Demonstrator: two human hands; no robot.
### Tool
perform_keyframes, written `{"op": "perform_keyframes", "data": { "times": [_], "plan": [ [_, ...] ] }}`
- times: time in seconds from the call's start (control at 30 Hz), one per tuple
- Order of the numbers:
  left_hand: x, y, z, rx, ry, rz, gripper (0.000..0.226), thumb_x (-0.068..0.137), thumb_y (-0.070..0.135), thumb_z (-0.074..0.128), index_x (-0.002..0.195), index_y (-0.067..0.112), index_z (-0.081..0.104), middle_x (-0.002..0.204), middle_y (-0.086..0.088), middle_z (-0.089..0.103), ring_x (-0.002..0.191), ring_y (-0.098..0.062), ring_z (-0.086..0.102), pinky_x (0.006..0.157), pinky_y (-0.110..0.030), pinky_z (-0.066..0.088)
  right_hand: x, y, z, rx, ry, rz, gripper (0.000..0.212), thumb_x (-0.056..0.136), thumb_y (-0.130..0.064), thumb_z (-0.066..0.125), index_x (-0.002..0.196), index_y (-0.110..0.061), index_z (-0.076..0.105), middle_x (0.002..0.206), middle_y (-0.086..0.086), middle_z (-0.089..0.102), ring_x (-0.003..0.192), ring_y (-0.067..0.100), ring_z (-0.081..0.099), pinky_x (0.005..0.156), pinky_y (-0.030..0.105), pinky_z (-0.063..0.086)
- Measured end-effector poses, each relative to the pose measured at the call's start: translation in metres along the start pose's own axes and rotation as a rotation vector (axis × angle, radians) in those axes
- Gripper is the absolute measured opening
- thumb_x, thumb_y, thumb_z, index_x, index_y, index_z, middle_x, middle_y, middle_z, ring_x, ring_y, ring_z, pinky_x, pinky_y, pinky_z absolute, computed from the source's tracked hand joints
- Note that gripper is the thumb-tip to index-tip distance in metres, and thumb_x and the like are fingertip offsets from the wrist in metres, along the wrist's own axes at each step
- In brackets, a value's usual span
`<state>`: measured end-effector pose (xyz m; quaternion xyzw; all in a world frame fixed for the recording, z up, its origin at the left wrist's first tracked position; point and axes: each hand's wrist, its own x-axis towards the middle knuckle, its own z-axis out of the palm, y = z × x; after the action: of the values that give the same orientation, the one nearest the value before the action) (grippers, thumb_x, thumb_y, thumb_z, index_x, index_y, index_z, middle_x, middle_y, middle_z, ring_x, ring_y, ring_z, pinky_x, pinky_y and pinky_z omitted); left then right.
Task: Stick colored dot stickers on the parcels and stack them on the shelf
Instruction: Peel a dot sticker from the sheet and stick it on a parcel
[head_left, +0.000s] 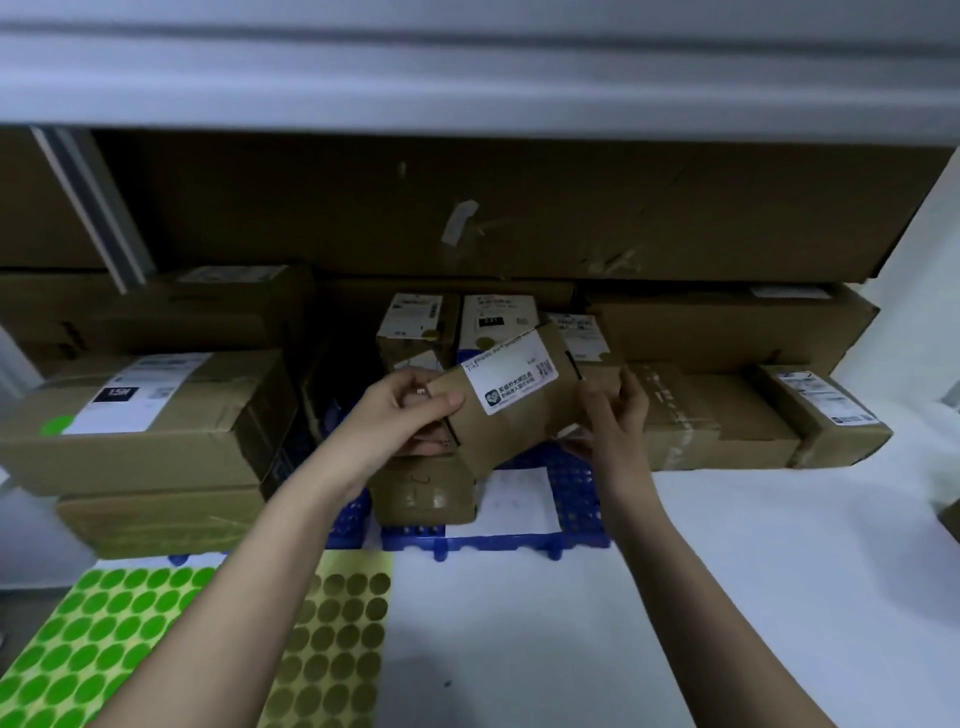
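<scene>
Both hands hold a small brown parcel (511, 400) tilted above the blue pallet (571, 499), white label up: left hand (410, 415) grips its left end, thumb on top, right hand (615, 415) clasps its right end with curled fingers. It sits just over another small box (423, 493). Green dot sheet (98, 644) and gold dot sheet (337, 639) lie near on the white table (571, 649); stacked parcels line the back.
</scene>
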<state>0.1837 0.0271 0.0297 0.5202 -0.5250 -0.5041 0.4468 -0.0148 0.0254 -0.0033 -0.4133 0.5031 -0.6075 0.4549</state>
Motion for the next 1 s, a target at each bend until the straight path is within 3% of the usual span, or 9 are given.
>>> {"op": "perform_keyframes", "data": {
  "times": [0.1, 0.2, 0.33, 0.43, 0.5, 0.67, 0.73, 0.83, 1.0],
  "plan": [
    [-0.004, 0.003, -0.006, 0.140, -0.009, 0.123, 0.033, 0.086, 0.014, 0.065, 0.116, 0.018, 0.055, 0.098, -0.005, 0.068, 0.078, -0.006, 0.069, 0.063, -0.018, 0.056, 0.004, -0.013, -0.008, -0.132, -0.083, 0.008, 0.047, 0.098, -0.050, 0.038, 0.142, -0.035, 0.030, 0.117, -0.012, 0.053, 0.107, 0.014, 0.054, 0.081, 0.030, 0.053],
    [-0.011, 0.006, -0.008, 0.278, -0.031, 0.273, 0.036, 0.083, 0.013, 0.068, 0.113, 0.029, 0.056, 0.105, 0.005, 0.067, 0.093, -0.005, 0.066, 0.075, -0.019, 0.054, 0.001, -0.024, -0.011, -0.146, -0.211, 0.093, 0.046, 0.094, -0.059, 0.034, 0.133, -0.035, 0.042, 0.113, -0.011, 0.055, 0.105, 0.013, 0.054, 0.068, 0.026, 0.054],
    [-0.025, 0.015, -0.008, 0.394, -0.061, 0.428, 0.043, 0.083, 0.012, 0.068, 0.113, 0.039, 0.054, 0.110, 0.017, 0.063, 0.103, 0.006, 0.058, 0.082, -0.009, 0.048, -0.011, -0.029, -0.012, -0.078, -0.275, 0.044, 0.048, 0.081, -0.065, 0.040, 0.117, -0.037, 0.055, 0.110, -0.011, 0.065, 0.106, 0.009, 0.059, 0.083, 0.032, 0.055],
    [-0.034, 0.021, -0.004, 0.292, -0.065, 0.498, 0.044, 0.083, 0.007, 0.066, 0.114, 0.036, 0.054, 0.108, 0.021, 0.063, 0.106, 0.006, 0.057, 0.084, -0.007, 0.044, -0.022, -0.027, -0.008, -0.004, -0.241, -0.004, 0.054, 0.079, -0.068, 0.050, 0.121, -0.035, 0.055, 0.113, -0.009, 0.066, 0.107, 0.008, 0.061, 0.082, 0.029, 0.057],
    [-0.039, 0.020, -0.001, 0.233, -0.069, 0.520, 0.045, 0.084, 0.014, 0.066, 0.119, 0.038, 0.051, 0.112, 0.027, 0.060, 0.110, 0.006, 0.055, 0.089, -0.011, 0.044, -0.029, -0.025, -0.007, 0.001, -0.220, -0.049, 0.054, 0.080, -0.064, 0.046, 0.123, -0.034, 0.053, 0.113, -0.011, 0.066, 0.103, 0.004, 0.063, 0.084, 0.028, 0.057],
    [-0.045, 0.010, 0.016, -0.001, -0.095, 0.473, 0.063, 0.079, 0.062, 0.052, 0.137, 0.040, 0.042, 0.139, 0.018, 0.047, 0.130, -0.003, 0.042, 0.104, -0.030, 0.037, -0.043, -0.023, -0.004, -0.026, -0.172, -0.217, 0.038, 0.084, -0.053, 0.040, 0.108, -0.029, 0.056, 0.098, -0.015, 0.068, 0.098, 0.003, 0.064, 0.085, 0.026, 0.055],
    [-0.048, 0.010, 0.026, -0.166, -0.015, 0.442, 0.056, 0.086, 0.059, 0.037, 0.133, 0.031, 0.048, 0.131, 0.017, 0.056, 0.124, -0.003, 0.049, 0.103, -0.030, 0.040, -0.048, -0.023, -0.002, -0.034, -0.169, -0.303, 0.032, 0.086, -0.051, 0.044, 0.105, -0.028, 0.057, 0.096, -0.013, 0.066, 0.097, 0.006, 0.064, 0.079, 0.022, 0.054],
    [-0.052, 0.013, 0.036, -0.253, 0.061, 0.373, 0.050, 0.091, 0.056, 0.032, 0.124, 0.028, 0.057, 0.106, 0.019, 0.068, 0.104, 0.000, 0.062, 0.084, -0.022, 0.049, -0.051, -0.023, -0.001, -0.009, -0.201, -0.365, 0.041, 0.081, -0.051, 0.046, 0.109, -0.023, 0.057, 0.105, -0.008, 0.064, 0.102, 0.012, 0.063, 0.076, 0.020, 0.053],
    [-0.049, 0.005, 0.035, -0.193, 0.124, 0.450, 0.045, 0.086, 0.050, 0.036, 0.117, 0.029, 0.061, 0.118, -0.003, 0.060, 0.108, -0.020, 0.060, 0.092, -0.045, 0.048, -0.052, -0.028, 0.001, 0.146, -0.262, -0.371, 0.038, 0.079, -0.047, 0.055, 0.104, -0.020, 0.061, 0.126, 0.004, 0.059, 0.122, 0.024, 0.054, 0.094, 0.041, 0.050]
  ]
}}
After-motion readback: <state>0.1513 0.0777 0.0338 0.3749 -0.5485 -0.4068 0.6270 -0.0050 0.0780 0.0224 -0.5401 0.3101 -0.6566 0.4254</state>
